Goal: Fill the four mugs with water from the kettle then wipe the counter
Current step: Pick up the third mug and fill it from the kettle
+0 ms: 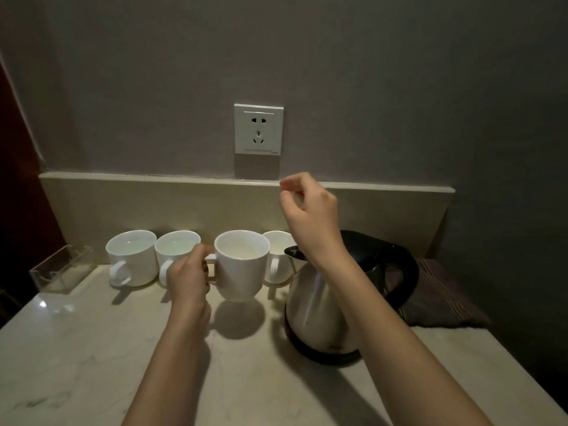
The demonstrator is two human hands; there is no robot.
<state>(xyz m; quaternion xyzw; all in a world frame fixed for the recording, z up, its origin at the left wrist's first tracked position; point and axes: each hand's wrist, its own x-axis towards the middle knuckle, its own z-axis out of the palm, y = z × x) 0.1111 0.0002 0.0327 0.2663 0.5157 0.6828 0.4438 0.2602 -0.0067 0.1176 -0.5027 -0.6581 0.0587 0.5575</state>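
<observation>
Your left hand (pixel 187 279) grips the lifted mug (pixel 241 265) by its handle; your right hand (pixel 310 210) hovers loosely curled, holding nothing. Tilt it and water may spill; the kettle (pixel 319 302) at its 3 o'clock is bumpable.

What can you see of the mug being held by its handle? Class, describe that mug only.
The held mug is plain white, glossy like ceramic, and tapers to a narrow foot. The left hand grips its handle, holding it upright just above the counter, where its shadow falls. It is in front of the row of three other mugs. Liquid seems visible inside, though dimly.
</observation>
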